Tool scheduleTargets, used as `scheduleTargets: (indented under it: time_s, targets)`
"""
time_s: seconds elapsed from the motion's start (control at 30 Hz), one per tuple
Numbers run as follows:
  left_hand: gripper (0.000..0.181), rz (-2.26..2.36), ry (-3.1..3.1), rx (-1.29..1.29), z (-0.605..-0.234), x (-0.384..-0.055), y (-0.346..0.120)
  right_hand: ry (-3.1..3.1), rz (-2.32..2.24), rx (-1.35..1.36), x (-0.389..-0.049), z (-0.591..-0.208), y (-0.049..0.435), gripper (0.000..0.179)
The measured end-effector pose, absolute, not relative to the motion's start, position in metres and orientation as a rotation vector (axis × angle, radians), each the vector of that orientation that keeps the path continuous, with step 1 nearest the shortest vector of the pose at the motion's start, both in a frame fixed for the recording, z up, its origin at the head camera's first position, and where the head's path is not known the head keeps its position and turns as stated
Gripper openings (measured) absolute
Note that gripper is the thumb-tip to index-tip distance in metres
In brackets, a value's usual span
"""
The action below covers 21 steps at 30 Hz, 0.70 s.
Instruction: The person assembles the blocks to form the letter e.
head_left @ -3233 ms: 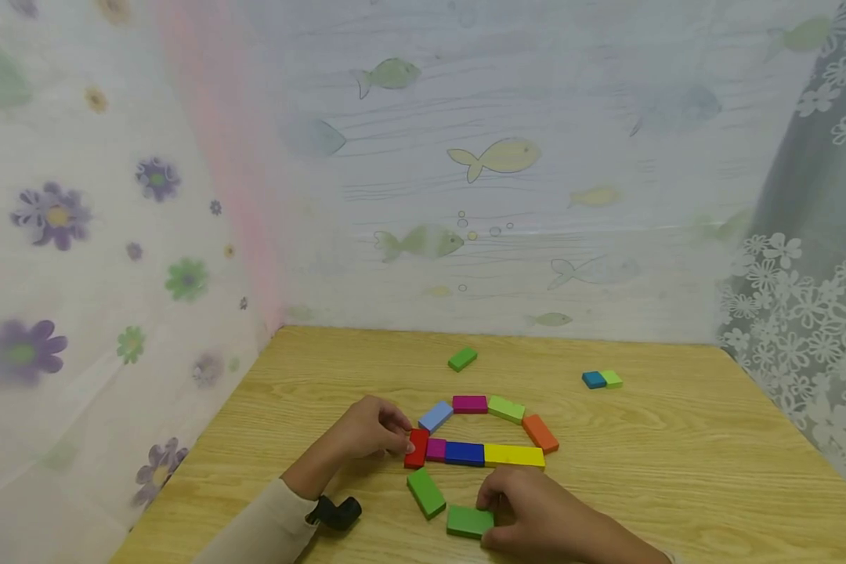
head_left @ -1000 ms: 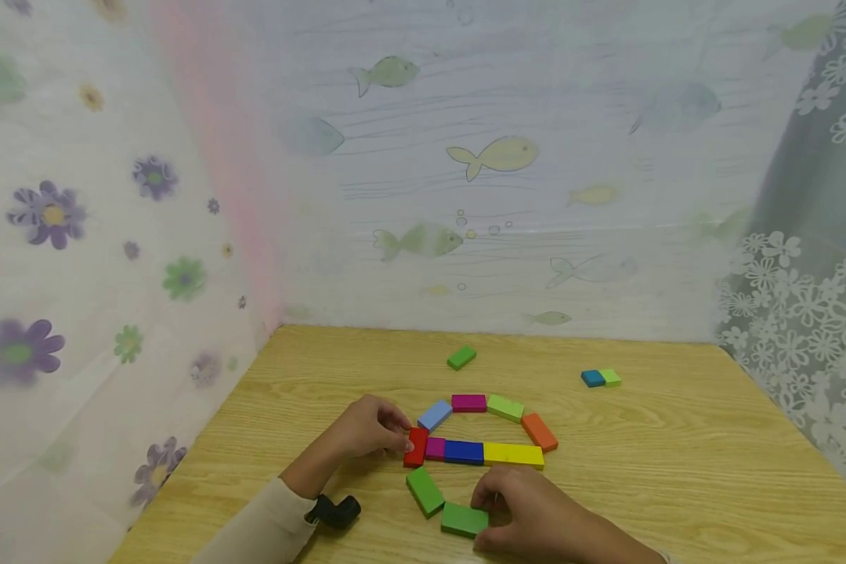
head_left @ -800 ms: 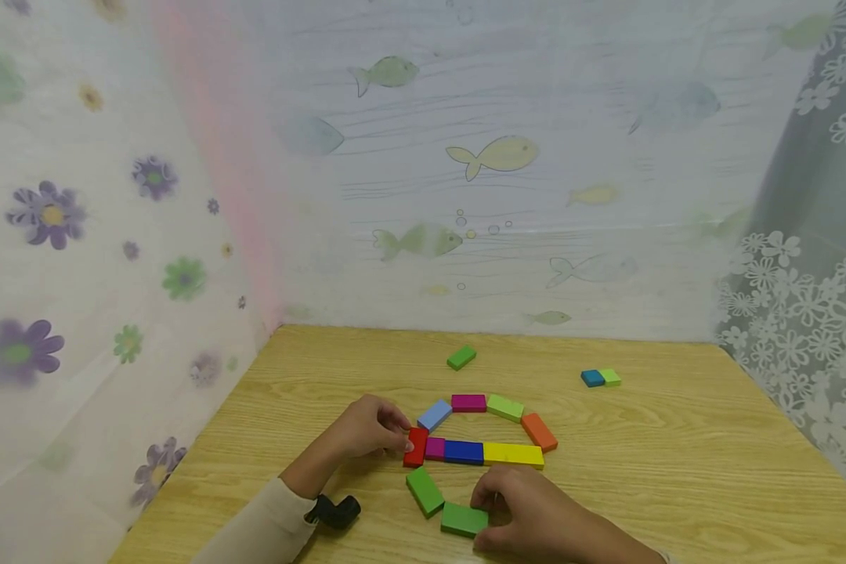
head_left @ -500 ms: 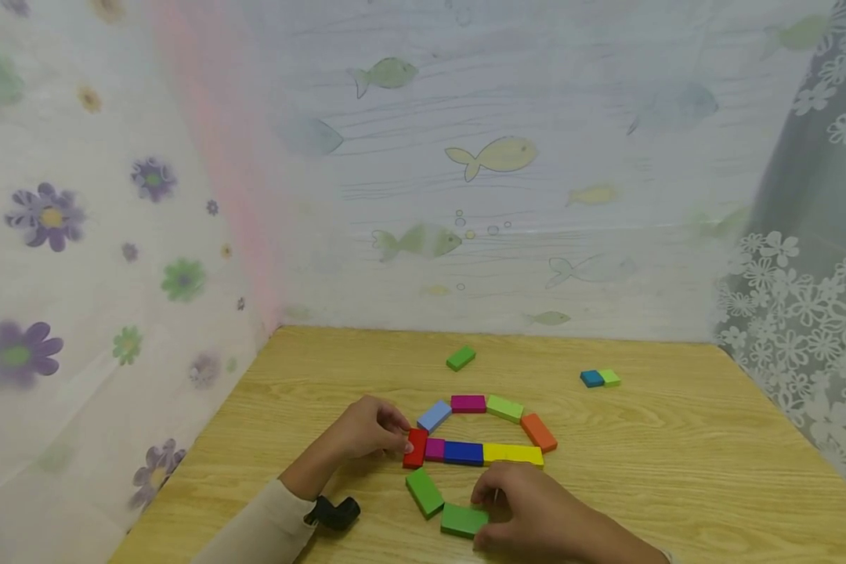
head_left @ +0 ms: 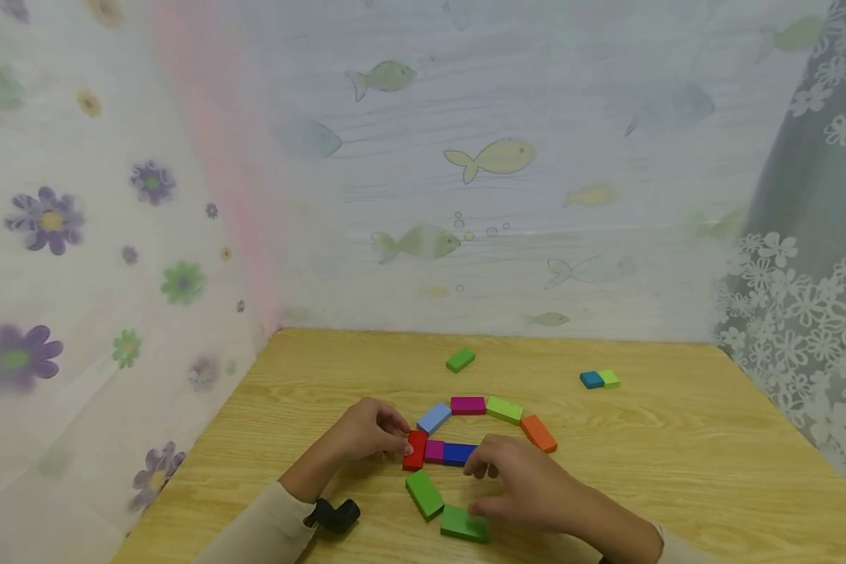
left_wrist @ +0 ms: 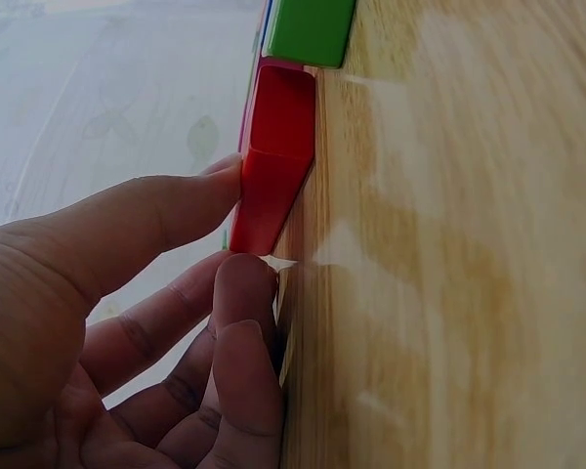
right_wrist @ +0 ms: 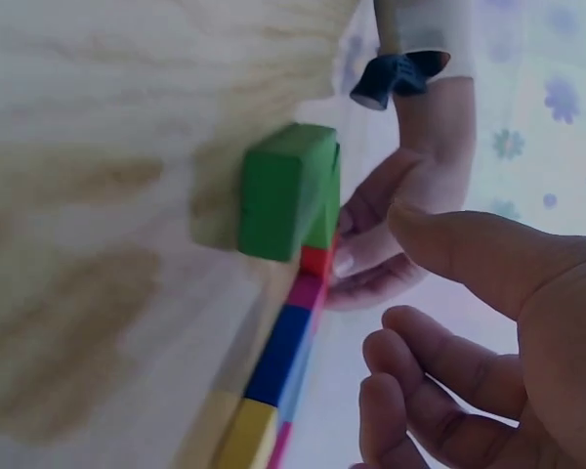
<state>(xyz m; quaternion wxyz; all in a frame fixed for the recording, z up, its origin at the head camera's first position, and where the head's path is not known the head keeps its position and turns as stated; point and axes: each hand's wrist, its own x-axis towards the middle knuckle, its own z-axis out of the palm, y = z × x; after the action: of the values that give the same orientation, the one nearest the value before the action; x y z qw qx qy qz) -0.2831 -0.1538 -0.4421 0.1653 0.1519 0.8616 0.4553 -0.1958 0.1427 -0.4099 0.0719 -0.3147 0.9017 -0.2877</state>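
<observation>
Blocks (head_left: 468,406) curving into an unfinished ring on the worktop (head_left: 691,462).
The left grip (head_left: 370,431) pinches the red block (head_left: 414,450) at nine o'clock; the right grip (head_left: 525,484) is released, its fingers relaxed and holding nothing, just beside the green block (head_left: 464,526) at six o'clock. Laying the lower curve seems the step in hand: from that block round to the orange block (head_left: 539,433) at two o'clock there looks to be a gap, partly hidden by the right grip. The next move likely calls for another piece at five o'clock, perhaps the spare green block (head_left: 460,359) beyond twelve.
</observation>
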Motion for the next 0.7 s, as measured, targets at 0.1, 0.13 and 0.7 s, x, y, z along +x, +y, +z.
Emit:
scheduleTargets:
  time_s: [0.1,0.13,0.7]
  targets:
    - [0.025,1.296,2.451,0.435,-0.442,-0.282,-0.153,2.738,-0.843,-0.971,-0.199,-0.404,0.14,0.031]
    - [0.025,1.295,2.453,0.435,-0.442,-0.282,-0.153,2.746,-0.838,-0.982,-0.201,-0.402,0.14,0.03]
    - [0.025,1.304,2.444,0.447,-0.443,-0.282,-0.154,2.814,-0.94,-1.005,-0.246,-0.385,0.131,0.028]
